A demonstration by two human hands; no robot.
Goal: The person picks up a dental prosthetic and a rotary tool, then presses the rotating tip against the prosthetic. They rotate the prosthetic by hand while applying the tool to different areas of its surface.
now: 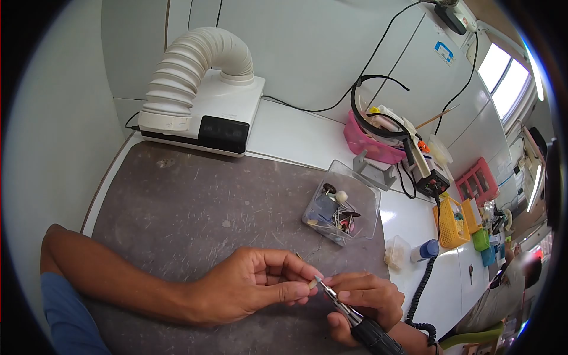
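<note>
Over the dark mat (pixel 177 201), my left hand (pixel 266 279) pinches a small pale piece (pixel 313 284) between thumb and forefinger. My right hand (pixel 367 299) is wrapped round a rotary handpiece (pixel 354 316) with a metal front and a black grip. The handpiece's tip is at the small piece, close to my left fingertips; whether they touch is too small to tell. A coiled black cord (pixel 419 296) runs beside my right wrist. Beyond my hands stands a clear plastic box (pixel 371 222) holding several rotary bits and discs.
A white machine (pixel 231 100) with a ribbed hose (pixel 171 71) stands at the back left. Along the right are a pink basket (pixel 361 142), a control box (pixel 432 182), a blue-capped jar (pixel 427 249) and a yellow basket (pixel 452 228). A person (pixel 503 290) is at the far right.
</note>
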